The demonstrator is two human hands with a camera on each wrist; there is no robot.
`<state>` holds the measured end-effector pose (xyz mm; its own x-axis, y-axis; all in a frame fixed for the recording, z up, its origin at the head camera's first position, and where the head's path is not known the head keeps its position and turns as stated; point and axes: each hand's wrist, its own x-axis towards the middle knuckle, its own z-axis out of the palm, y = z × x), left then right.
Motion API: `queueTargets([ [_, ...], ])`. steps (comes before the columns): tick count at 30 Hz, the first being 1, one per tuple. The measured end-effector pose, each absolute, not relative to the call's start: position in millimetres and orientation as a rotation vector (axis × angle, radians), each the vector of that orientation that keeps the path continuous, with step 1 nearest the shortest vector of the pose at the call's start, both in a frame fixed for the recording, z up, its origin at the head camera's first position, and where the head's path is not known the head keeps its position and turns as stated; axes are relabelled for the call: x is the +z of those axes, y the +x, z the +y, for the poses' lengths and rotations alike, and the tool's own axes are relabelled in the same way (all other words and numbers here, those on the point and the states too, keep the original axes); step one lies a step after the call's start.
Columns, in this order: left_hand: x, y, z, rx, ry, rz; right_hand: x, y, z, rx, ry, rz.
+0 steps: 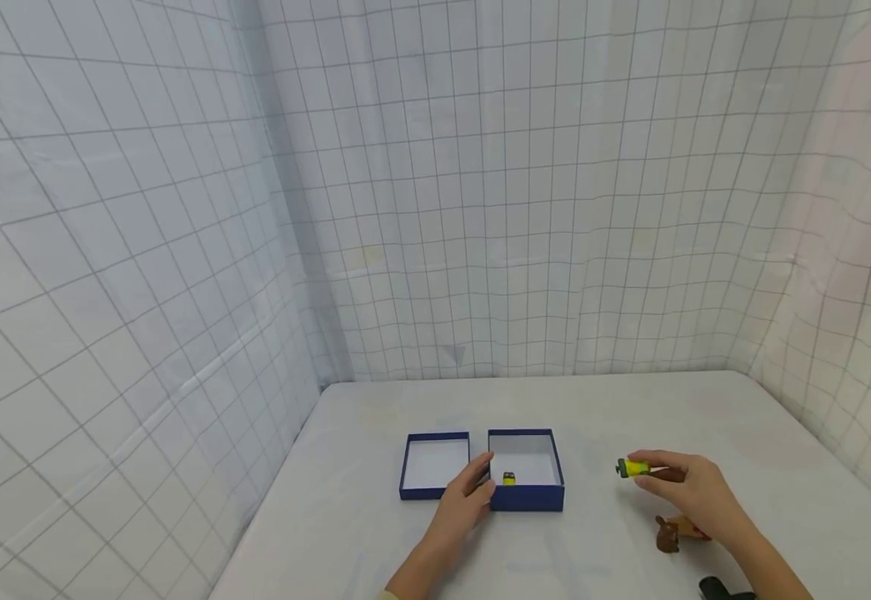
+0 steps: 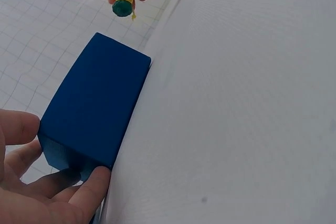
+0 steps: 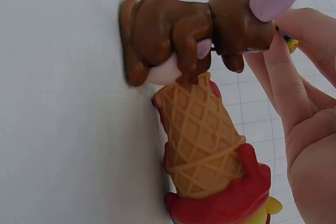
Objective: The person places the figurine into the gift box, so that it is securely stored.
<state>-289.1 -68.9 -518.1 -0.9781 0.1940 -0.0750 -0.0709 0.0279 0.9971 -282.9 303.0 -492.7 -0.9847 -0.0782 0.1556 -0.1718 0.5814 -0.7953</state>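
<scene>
A small yellow-and-green toy (image 1: 636,468) is pinched between the thumb and fingers of my right hand (image 1: 693,492), held above the table at the right. My left hand (image 1: 461,504) rests against the left side of an open blue box (image 1: 527,498), its thumb by the near corner. In the left wrist view the fingers touch that side of the box (image 2: 97,98). A second yellow toy with a dark top (image 1: 509,478) is inside the box. Below the right hand lie a brown big-eared animal figure (image 3: 173,30) and a waffle-cone toy (image 3: 202,140) with red topping.
The shallow blue-rimmed lid (image 1: 435,462) lies with its white inside up, left of the box. A black object (image 1: 718,588) shows partly at the bottom right edge. White gridded curtains (image 1: 435,208) enclose the white table (image 1: 345,508) at the back and sides.
</scene>
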Motion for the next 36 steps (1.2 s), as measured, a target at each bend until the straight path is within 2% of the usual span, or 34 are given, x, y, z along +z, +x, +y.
queueTargets([
  [19,-520,-290,-70,2.038,0.11,2.127,-490,-281,292,1.495,0.141,-2.643],
  [36,-522,-294,-70,2.045,0.149,2.11,-494,-282,281,1.394,0.209,-2.586],
])
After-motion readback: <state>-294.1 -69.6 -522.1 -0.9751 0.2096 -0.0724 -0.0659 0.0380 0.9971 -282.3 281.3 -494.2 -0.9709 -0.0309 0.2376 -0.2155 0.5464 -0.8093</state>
